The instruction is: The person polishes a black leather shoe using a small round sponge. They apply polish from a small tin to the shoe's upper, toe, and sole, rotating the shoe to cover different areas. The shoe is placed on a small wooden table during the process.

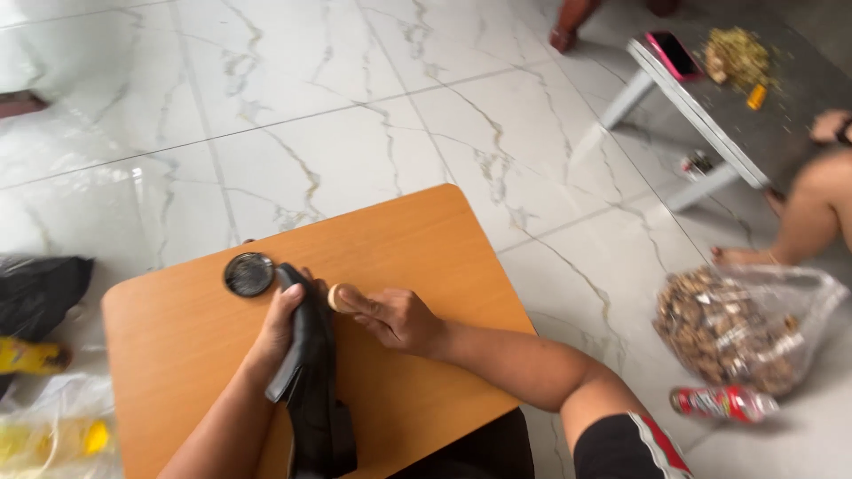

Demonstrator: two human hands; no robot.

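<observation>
My left hand (pixel 277 326) grips a black leather shoe (pixel 312 381) that lies lengthwise on a small orange wooden table (pixel 417 239), toe pointing away from me. My right hand (pixel 395 318) holds a small round wooden-handled brush (pixel 335 297) pressed against the shoe's toe area. An open round tin of black polish (pixel 249 273) sits on the table just left of the shoe's tip.
White marbled floor tiles surround the table. A clear bag of brown bits (pixel 741 324) and a red can (pixel 721 402) lie at right. Another person's leg (pixel 812 208) is beside a low grey table (pixel 701 111) with a phone (pixel 673 53). Black and yellow bags (pixel 40 355) sit left.
</observation>
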